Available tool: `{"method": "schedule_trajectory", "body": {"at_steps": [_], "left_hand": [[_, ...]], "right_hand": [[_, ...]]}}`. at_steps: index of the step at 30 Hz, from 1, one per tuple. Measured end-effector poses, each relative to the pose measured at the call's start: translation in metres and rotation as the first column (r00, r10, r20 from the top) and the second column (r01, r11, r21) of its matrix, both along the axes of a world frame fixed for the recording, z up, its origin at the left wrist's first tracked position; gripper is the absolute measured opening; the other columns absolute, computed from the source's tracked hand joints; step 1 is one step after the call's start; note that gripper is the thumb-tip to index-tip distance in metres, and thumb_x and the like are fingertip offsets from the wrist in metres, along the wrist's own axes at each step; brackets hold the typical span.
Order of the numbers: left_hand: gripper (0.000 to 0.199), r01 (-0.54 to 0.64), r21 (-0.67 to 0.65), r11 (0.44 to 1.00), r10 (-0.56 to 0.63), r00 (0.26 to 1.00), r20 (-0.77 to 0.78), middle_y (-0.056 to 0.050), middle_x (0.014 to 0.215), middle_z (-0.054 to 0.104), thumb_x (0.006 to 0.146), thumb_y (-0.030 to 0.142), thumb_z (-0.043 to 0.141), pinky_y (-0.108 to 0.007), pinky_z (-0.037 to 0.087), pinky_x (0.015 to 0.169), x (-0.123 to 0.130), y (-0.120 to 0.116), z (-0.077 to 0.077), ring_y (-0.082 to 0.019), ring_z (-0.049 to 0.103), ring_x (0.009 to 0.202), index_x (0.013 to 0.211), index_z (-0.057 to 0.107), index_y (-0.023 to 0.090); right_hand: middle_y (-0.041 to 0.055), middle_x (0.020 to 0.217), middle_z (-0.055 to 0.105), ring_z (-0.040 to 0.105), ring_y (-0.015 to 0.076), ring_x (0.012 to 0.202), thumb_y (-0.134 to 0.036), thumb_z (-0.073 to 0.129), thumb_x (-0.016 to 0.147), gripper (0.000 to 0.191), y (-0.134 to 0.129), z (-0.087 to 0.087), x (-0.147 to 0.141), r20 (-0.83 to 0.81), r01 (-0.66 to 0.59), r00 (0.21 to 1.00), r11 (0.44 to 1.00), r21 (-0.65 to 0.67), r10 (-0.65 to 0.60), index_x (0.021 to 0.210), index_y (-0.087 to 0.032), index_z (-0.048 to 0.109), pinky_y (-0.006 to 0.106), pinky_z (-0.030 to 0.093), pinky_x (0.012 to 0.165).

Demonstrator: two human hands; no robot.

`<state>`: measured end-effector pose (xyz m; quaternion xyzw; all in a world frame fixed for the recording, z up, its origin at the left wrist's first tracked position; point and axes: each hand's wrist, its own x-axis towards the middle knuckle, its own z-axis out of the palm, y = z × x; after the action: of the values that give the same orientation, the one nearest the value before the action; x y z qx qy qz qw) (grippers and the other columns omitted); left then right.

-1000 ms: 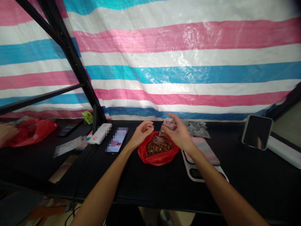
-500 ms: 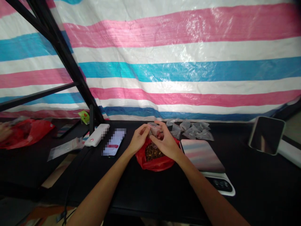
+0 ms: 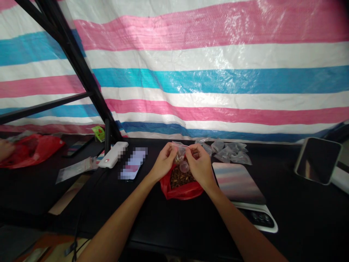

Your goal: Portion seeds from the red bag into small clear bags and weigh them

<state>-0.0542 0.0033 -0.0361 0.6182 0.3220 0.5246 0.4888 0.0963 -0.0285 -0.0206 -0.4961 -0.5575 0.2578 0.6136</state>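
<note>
Both my hands hold the top edge of a small transparent zip bag (image 3: pixel 180 152) between finger and thumb. My left hand (image 3: pixel 165 162) pinches its left corner and my right hand (image 3: pixel 200 166) its right side. The bag hangs over a red plastic bag (image 3: pixel 174 193) whose open mouth shows brown seeds (image 3: pixel 180 178). A small transparent plastic cup (image 3: pixel 184 167) sits on the seeds just below the zip bag. My hands hide the far rim of the red bag.
To the right lie several small transparent bags (image 3: pixel 231 153), a digital scale (image 3: pixel 237 182) and a propped tablet (image 3: pixel 317 161). To the left are a white power bank (image 3: pixel 113 154) and a phone (image 3: pixel 133 168). A co-worker's hand (image 3: pixel 5 148) rests by another red bag (image 3: pixel 32 151).
My hands have come together, and both now pinch the zip bag's top edge. The view has tilted down slightly, and the cup sits a little lower on the seeds.
</note>
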Motion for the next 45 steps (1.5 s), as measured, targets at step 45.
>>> {"method": "schedule_trajectory", "body": {"at_steps": [45], "left_hand": [[0.033,-0.064,-0.041,0.997,0.065,0.998,0.022,-0.006,0.096,0.076,0.084,0.047,0.078,-0.033,0.054,0.087,-0.001,0.001,0.004,-0.02,0.07,0.088,0.097,0.073,0.017]], "right_hand": [[0.0052,0.094,0.064,0.061,0.0217,0.086,-0.032,0.062,0.094,0.013,0.0,-0.002,-0.001,0.169,-0.002,0.985,0.995,0.101,-0.015,0.092,-0.022,0.068,0.036,0.051,0.079]]}}
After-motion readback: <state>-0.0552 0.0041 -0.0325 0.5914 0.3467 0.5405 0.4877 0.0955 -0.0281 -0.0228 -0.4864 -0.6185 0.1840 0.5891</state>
